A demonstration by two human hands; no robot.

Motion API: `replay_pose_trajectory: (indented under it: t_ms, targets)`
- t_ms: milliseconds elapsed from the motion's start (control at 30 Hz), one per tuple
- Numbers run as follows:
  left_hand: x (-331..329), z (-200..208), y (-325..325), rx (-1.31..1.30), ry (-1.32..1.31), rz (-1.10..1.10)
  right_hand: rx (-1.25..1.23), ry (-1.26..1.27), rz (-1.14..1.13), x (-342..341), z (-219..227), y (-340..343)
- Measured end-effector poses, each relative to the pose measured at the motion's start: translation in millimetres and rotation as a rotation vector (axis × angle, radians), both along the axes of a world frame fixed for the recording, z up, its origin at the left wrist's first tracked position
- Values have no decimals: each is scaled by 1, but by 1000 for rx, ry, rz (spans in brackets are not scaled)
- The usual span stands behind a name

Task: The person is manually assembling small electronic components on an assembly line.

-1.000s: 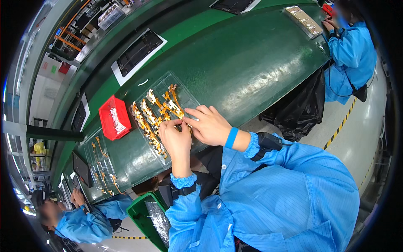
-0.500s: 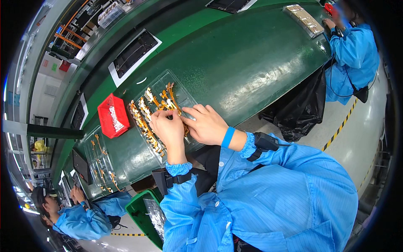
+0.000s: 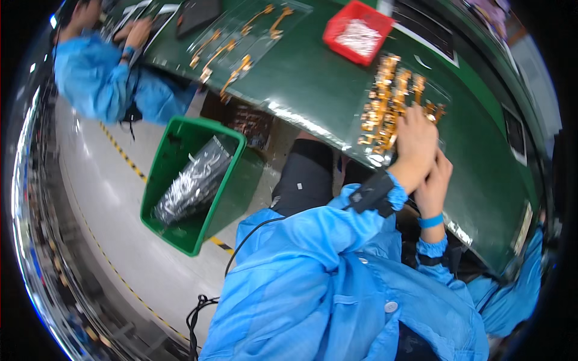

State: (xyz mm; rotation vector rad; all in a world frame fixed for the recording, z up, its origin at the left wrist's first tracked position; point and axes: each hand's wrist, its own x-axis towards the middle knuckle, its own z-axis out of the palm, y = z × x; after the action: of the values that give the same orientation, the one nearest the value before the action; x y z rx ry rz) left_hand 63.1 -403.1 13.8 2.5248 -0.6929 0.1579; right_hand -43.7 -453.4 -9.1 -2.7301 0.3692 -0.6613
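Note:
Several orange-gold flexible circuit strips (image 3: 378,113) lie in rows in a clear plastic tray (image 3: 356,139) on the green table. My left hand (image 3: 416,141) reaches over the strips at the tray's near right side, its fingers bent and close together. What its fingertips hold, if anything, is hidden. Just below it, my right hand (image 3: 432,188), with a blue band at the wrist, is held close against the left one. Most of its fingers are covered by the left hand, so their grip does not show.
A red bin (image 3: 338,31) of small white pieces stands beyond the tray. Another clear sheet (image 3: 198,41) with orange strips lies left, near a co-worker (image 3: 96,78). Below the table edge stands a green bin (image 3: 158,210) holding a silvery plastic bag (image 3: 195,180).
The view has swung left and down, so the tray and hands now appear farther right and the green bin shows fully. My hands remain close together at the tray, the right now lower.

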Motion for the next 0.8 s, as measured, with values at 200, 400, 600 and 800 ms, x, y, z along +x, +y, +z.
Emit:
replay_pose_trajectory:
  t_ms: [200,400,600,800]
  targets:
    - [-8,-6,-8,-98,17,33,-8,62,12,-8,-6,-10]
    - [-12,-10,4,-160,-92,26,-22,76,-29,-5,-4,-8]
    - [-1,-13,7,-152,-41,-79,-28,99,-36,-2,-5,-11]
    - [0,-11,8,-220,-80,-55,32,53,-61,-3,-3,-7]
